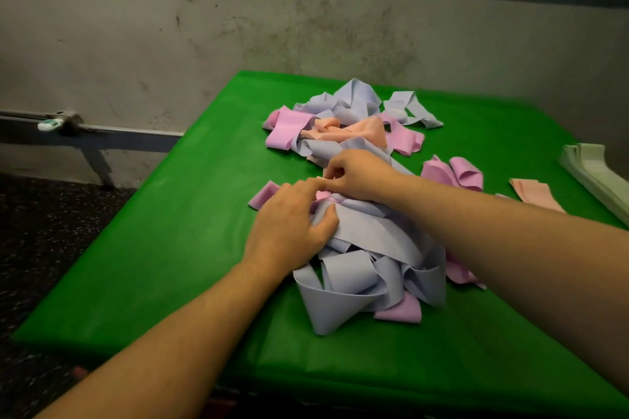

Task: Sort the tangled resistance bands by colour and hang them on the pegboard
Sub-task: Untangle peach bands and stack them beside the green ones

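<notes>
A green-covered counter (177, 248) is set against a stained grey wall (238, 37), and on it a tangled heap of resistance bands (360, 248) is spread from the near middle to the far edge. The near part of the heap is made up mostly of pale blue bands (343, 296), looped and folded over one another, with pink bands (398, 311) showing at its near right and left sides. In the far part, blue, pink and peach bands (360, 129) are mixed together. Two pink loops (456, 173) lie just right of the heap. Near the right edge of the counter a flat peach band (534, 194) is laid out apart, and beside it a neat stack of pale green bands (592, 173) is kept at the corner. No container is seen; the bands lie directly on the counter cover. The left hand (289, 221) is laid on the heap, its thumb pressed into a blue fold and its fingers (306, 185) stretched forward onto a pink band; whether anything is grasped cannot be told. The right hand (357, 173) is held over the middle of the heap with its fingers curled and pinched on band material, the colour of which is hidden beneath it. A grey metal rail (102, 129) is fixed along the wall at the left.
</notes>
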`<action>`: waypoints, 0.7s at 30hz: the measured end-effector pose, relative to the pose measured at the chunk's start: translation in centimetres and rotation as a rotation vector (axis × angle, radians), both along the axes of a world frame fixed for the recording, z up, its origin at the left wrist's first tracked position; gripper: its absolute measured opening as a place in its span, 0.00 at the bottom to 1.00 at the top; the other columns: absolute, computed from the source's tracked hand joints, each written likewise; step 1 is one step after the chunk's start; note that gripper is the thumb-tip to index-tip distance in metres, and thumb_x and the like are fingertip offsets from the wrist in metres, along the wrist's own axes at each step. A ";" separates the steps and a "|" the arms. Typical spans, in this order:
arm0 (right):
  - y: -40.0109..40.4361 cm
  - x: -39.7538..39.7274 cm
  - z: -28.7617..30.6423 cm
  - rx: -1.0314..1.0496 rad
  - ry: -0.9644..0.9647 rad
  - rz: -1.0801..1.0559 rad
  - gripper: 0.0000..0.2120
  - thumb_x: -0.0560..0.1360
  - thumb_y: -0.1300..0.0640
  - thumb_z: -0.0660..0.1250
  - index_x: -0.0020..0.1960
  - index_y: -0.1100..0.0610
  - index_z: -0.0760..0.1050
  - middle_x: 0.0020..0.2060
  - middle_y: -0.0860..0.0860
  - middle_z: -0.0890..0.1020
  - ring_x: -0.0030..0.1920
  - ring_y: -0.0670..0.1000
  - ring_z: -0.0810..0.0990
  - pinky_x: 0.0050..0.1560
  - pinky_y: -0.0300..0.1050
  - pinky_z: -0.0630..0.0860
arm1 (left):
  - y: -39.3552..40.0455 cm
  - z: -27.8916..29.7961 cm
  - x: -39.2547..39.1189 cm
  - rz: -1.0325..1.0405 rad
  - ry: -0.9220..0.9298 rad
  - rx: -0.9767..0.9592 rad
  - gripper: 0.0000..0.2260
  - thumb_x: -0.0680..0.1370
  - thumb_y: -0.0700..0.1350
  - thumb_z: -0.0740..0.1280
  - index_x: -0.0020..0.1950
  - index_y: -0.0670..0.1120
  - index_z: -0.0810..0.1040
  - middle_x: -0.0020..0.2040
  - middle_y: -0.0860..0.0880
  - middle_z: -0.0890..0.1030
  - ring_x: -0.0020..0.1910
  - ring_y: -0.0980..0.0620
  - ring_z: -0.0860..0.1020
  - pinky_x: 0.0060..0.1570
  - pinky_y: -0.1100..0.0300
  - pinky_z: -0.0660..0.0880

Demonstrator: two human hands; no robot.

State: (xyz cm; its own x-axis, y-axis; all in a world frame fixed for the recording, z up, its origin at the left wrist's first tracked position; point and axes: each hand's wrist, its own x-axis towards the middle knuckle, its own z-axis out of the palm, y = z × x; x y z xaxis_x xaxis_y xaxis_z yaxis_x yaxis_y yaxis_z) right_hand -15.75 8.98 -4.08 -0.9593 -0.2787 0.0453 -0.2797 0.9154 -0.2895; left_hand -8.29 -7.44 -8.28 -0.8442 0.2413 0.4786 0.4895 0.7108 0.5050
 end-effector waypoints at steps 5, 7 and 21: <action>0.9 2.1 1.3 -0.051 0.292 0.116 0.07 0.72 0.53 0.76 0.41 0.55 0.80 0.43 0.47 0.74 0.44 0.47 0.72 0.44 0.45 0.71 | 0.0 0.1 0.1 0.009 0.005 -0.003 0.15 0.77 0.53 0.65 0.62 0.52 0.76 0.49 0.53 0.80 0.49 0.53 0.73 0.49 0.55 0.71; 1.5 2.8 1.6 -0.088 0.373 0.194 0.08 0.70 0.55 0.77 0.39 0.57 0.80 0.44 0.50 0.77 0.46 0.47 0.71 0.45 0.46 0.72 | 0.0 0.1 0.1 0.019 -0.015 0.009 0.15 0.77 0.54 0.65 0.62 0.53 0.73 0.47 0.54 0.77 0.47 0.54 0.72 0.44 0.57 0.68; 3.3 4.9 4.9 -0.996 -0.263 -0.428 0.21 0.78 0.65 0.54 0.59 0.43 0.74 0.55 0.55 0.79 0.44 0.53 0.81 0.34 0.41 0.79 | 0.0 -0.6 -0.7 -0.013 0.054 -0.047 0.17 0.76 0.54 0.63 0.63 0.50 0.75 0.58 0.51 0.76 0.53 0.49 0.75 0.52 0.50 0.75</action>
State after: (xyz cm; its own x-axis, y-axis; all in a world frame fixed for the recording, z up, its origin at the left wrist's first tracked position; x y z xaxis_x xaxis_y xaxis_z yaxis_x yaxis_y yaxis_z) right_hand -10.82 12.27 0.83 -0.9802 0.1248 -0.1540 0.1811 0.2478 -0.9517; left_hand -8.94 -7.43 -8.92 -0.8142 0.2751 0.5112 0.5243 0.7265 0.4441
